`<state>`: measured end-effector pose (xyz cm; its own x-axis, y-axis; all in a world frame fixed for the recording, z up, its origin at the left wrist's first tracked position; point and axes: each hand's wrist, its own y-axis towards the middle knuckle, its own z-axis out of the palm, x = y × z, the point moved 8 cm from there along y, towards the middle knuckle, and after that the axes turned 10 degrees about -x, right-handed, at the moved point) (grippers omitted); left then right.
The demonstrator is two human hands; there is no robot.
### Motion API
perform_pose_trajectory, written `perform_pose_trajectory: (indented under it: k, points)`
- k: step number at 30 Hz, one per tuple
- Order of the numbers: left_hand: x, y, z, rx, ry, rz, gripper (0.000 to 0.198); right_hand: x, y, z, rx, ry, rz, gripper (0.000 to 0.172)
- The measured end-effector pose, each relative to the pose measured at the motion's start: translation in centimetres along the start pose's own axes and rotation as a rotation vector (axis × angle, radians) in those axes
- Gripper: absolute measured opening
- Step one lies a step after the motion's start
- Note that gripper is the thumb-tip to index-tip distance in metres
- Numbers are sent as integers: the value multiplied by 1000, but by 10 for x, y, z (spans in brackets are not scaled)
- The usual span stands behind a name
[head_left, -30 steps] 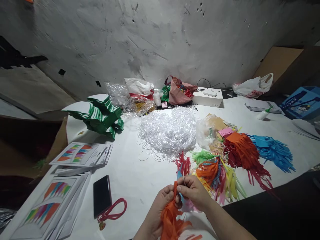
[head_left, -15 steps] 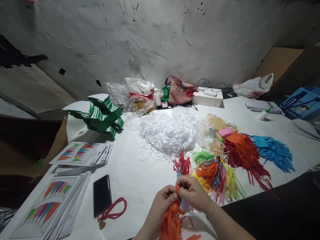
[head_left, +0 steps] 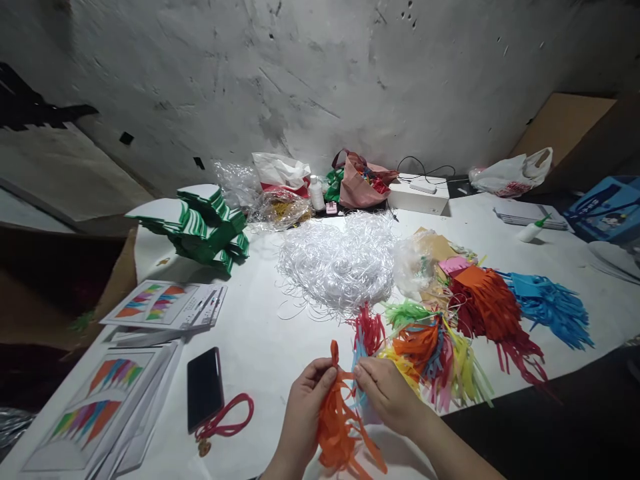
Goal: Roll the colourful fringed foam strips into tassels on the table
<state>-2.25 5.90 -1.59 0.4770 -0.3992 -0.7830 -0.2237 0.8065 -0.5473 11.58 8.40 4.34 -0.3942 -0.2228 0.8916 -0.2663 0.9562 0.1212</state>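
Observation:
An orange tassel of cut strips hangs from my left hand, whose thumb and fingers pinch it just below its looped top. My right hand is closed at the tassel's right side, its fingertips on an orange strip. Light blue strips show behind that hand, with a red tassel just above. To the right lies a fan of green, orange, pink and yellow tassels. White string is heaped beyond my hands.
A phone with a red strap and stacks of printed cards lie on the left. Green-edged pieces are piled behind them. Red-orange and blue fringe bundles lie right, near a glue bottle. Bags stand along the wall.
The looped top of the orange tassel now sticks up above my left fingers. My right hand has moved from that top, down and to the right, onto a side strip.

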Motion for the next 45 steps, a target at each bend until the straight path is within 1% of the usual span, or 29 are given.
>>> perform_pose_trajectory:
  k: [3,5,12,15,17,20,22,23,25,27,29,31,33,34,36,38,39,41,42,43,44,45]
  points:
    - [-3,2,-1,9,-6,12,35,6,-3,8,91,22,-20,42]
    - [-2,3,-1,21,-3,17,35,10,-4,11,126,41,-27,42]
    - [2,3,2,93,8,27,28,11,-4,12,135,21,-32,39]
    - [-1,2,4,119,72,84,26,8,-2,12,122,55,-11,41]
    - [-4,0,6,147,134,137,26,5,0,8,86,78,13,41]
    - [-7,-4,12,199,243,255,21,0,3,0,-10,57,43,33]
    - [-9,-8,17,242,326,332,21,-2,4,-2,-43,30,38,27]
    - [-10,-8,18,250,348,344,21,-2,4,-2,-46,17,29,25]
    - [-9,-6,17,223,324,298,28,-3,3,1,-37,-8,2,26]
    - [-7,-2,15,202,247,202,35,-2,2,4,-22,-24,-32,26]
    - [-6,-1,19,239,187,146,30,-1,2,8,2,-26,-65,24]
    - [-10,0,23,275,168,165,21,-1,1,11,14,-33,-84,22]
    - [-15,1,23,252,140,206,20,-3,1,14,20,-54,-91,22]
    - [-17,2,22,234,110,205,22,-4,1,16,25,-66,-98,22]
    - [-21,5,19,207,12,144,26,-8,2,19,41,-90,-114,21]
    - [-35,10,9,164,-132,75,30,-18,4,20,44,-121,-129,20]
    - [-48,15,0,128,-208,64,32,-25,6,18,39,-146,-130,21]
    - [-86,26,-29,18,-337,117,35,-44,10,11,16,-245,-110,22]
    - [-109,33,-48,-58,-380,187,33,-55,12,5,2,-302,-95,23]
    - [-133,39,-70,-143,-395,291,32,-65,14,-2,-12,-355,-78,23]
    - [-153,44,-90,-221,-345,378,31,-73,15,-7,-21,-398,-63,23]
    - [-169,47,-109,-338,-206,480,32,-79,15,-12,-29,-424,-50,23]
